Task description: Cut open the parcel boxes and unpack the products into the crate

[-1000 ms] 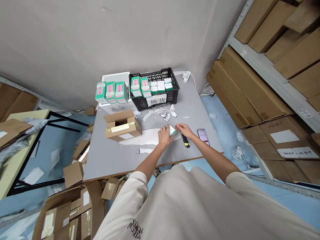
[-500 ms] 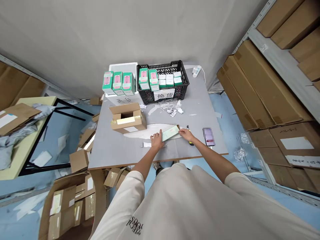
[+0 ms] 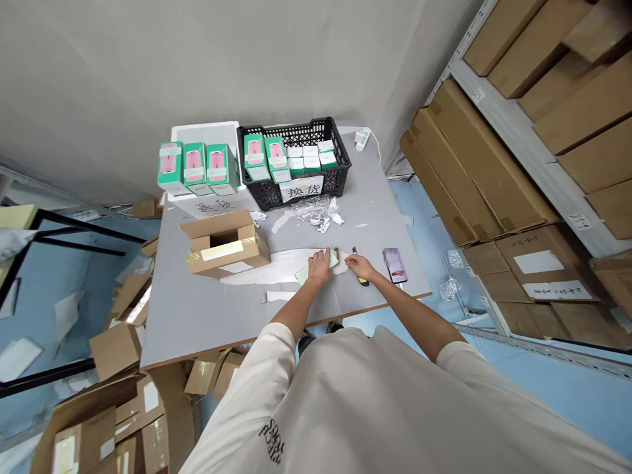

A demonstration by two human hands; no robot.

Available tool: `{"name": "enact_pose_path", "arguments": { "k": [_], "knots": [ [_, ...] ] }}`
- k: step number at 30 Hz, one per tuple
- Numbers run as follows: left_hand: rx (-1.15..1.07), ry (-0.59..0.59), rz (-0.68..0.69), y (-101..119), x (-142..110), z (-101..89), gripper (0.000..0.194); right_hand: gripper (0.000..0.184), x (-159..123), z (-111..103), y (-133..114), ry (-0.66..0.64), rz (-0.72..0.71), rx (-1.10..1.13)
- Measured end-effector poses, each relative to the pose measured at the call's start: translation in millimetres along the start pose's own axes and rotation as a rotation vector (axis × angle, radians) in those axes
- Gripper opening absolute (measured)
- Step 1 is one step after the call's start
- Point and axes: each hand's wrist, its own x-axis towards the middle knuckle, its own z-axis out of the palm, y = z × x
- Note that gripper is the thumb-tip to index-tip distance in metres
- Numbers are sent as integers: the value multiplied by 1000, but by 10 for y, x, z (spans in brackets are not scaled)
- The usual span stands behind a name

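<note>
Black plastic crate (image 3: 309, 131); open cardboard box (image 3: 227, 253)

Warehouse packing room: steel racking (image 3: 518, 148) stacked with brown cartons (image 3: 481, 171) along the right, a grey packing table (image 3: 197, 316) mid-frame, torn cardboard boxes (image 3: 148, 411) littering the floor lower left.

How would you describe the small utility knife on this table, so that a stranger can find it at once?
On the grey table, look at the edge near the person, right of the middle. The small utility knife lies there, below the person's right hand and left of a phone with a blurred screen. It is the only slim dark tool there, and its lower end is yellow.
</note>
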Motion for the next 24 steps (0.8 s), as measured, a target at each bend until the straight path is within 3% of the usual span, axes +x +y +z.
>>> {"name": "enact_pose_path", "arguments": {
  "k": [7,13,17,24],
  "knots": [
    [4,-32,-26,44,91,67,93,25,66,115,47,-2,52,33],
    [-69,50,-9,0,-80,-107,99,40,70,209,-79,48,55,67],
    [-149,158,-13,-48,-209,-271,96,47,84,271,-321,38,-27,37],
    [-275,266,-50,-275,-489,-419,102,36,86,455,-765,24,-273,-156]
  ]
}}
